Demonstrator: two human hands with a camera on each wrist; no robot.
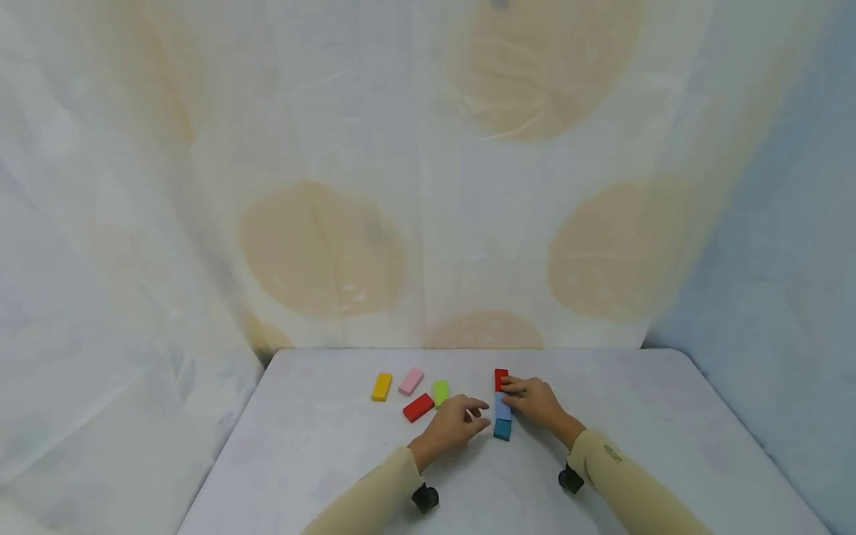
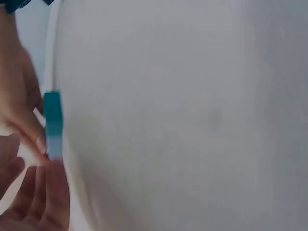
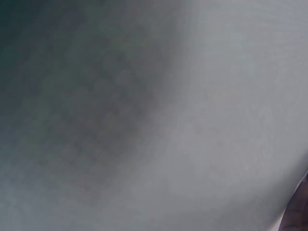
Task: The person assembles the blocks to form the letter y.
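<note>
Blocks in a red (image 1: 501, 379), light-blue (image 1: 501, 406), teal (image 1: 502, 429) row lie end to end mid-desk (image 1: 669, 416). My right hand (image 1: 535, 401) rests fingers on them, apparently aligning; my left hand (image 1: 455, 423), relaxed and empty, hovers beside. Spare blocks (image 1: 418, 407) lie left.

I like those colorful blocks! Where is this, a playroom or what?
Probably not a playroom. It looks like a makeshift recording corner: a plain white table with a patterned sheet hung all around as backdrop. Only small colored blocks lie there, such as a yellow block, near the left hand.
</note>
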